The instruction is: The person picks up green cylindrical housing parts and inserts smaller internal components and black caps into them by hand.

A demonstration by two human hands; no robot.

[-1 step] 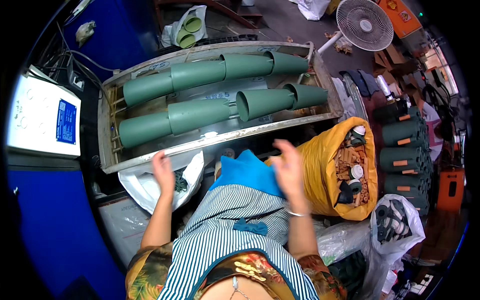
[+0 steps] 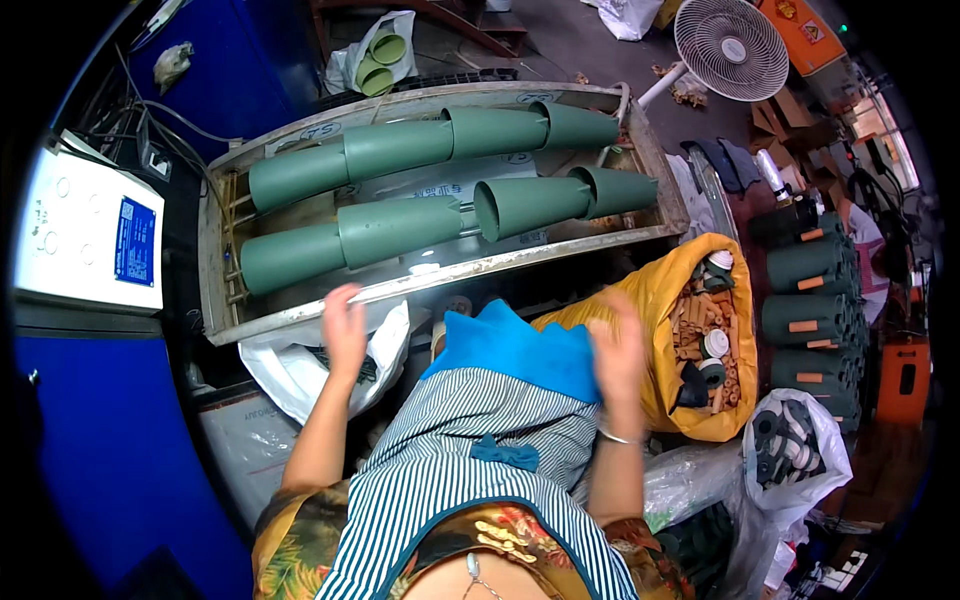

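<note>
My left hand point(image 2: 344, 332) hovers by the near rim of a long metal-framed tray point(image 2: 540, 257), above a white plastic bag point(image 2: 278, 385) with dark green pieces in it. Its fingers are loosely stretched and hold nothing. Over my lap's right side is my right hand point(image 2: 617, 345), somewhat blurred, fingers apart and nothing in them, next to a yellow sack point(image 2: 640, 310). Two rows of green tapered tubes lie in the tray: a back row point(image 2: 400, 150) nested end to end, and a front row point(image 2: 400, 230) with a gap where a thin rod shows.
A white control box point(image 2: 90, 230) stands on a blue cabinet point(image 2: 110, 430) at left. The yellow sack holds small orange pieces. At right are stacked dark green cylinders point(image 2: 803, 318), a white bag of grey parts point(image 2: 790, 440) and an orange crate point(image 2: 903, 380). A fan point(image 2: 732, 50) stands behind.
My right hand has moved right, away from the middle of my lap toward the yellow sack. My left hand has shifted slightly right and up along the tray's rim.
</note>
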